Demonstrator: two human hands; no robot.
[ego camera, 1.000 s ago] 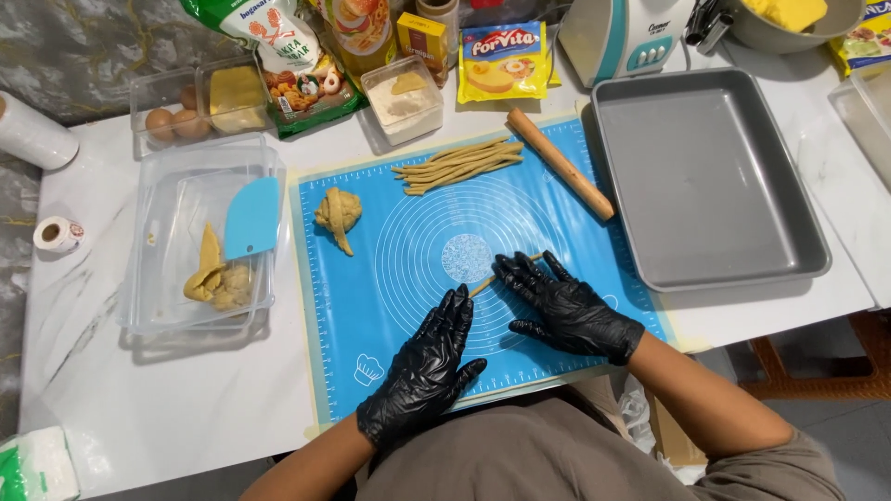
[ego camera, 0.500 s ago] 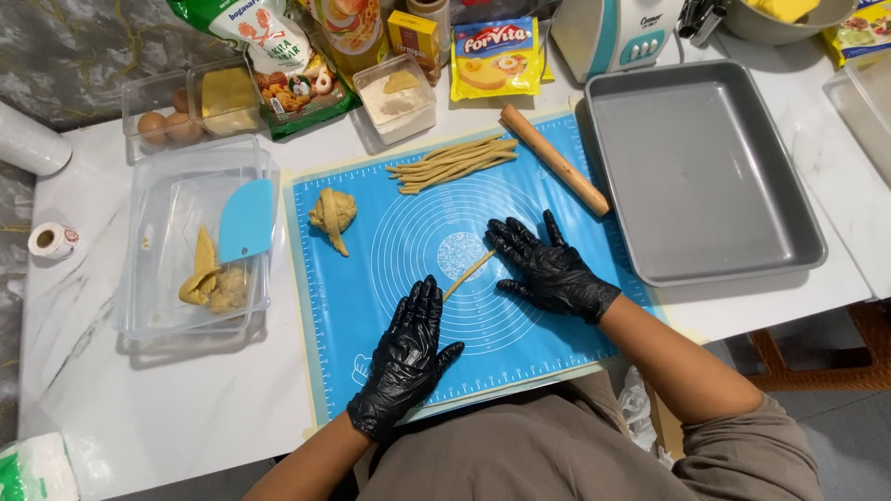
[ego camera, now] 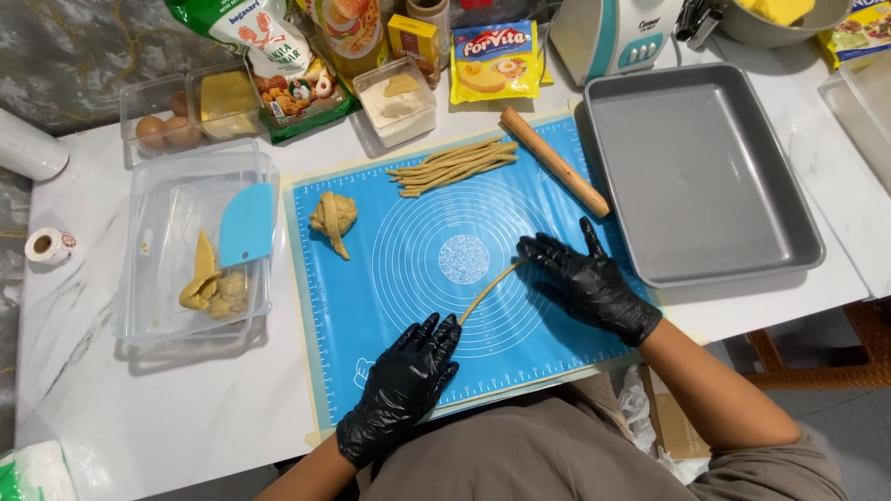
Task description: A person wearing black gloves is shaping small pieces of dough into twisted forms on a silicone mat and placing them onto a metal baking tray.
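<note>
Both hands, left [ego camera: 401, 385] and right [ego camera: 587, 278], wear glossy black gloves. The mat [ego camera: 371, 297] is bright blue with white concentric circles. Dough strip [ego camera: 489, 289] is tan, tray [ego camera: 705, 167] grey, tabletop [ego camera: 139, 408] white marble-veined, scraper [ego camera: 247, 224] light blue.

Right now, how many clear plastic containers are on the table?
3: large tub left of the blue mat, egg box behind it, small flour cup behind the mat. Another may sit cropped at far right.

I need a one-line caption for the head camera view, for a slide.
Two black-gloved hands, left and right, roll a thin dough strand on a blue baking mat.
</note>
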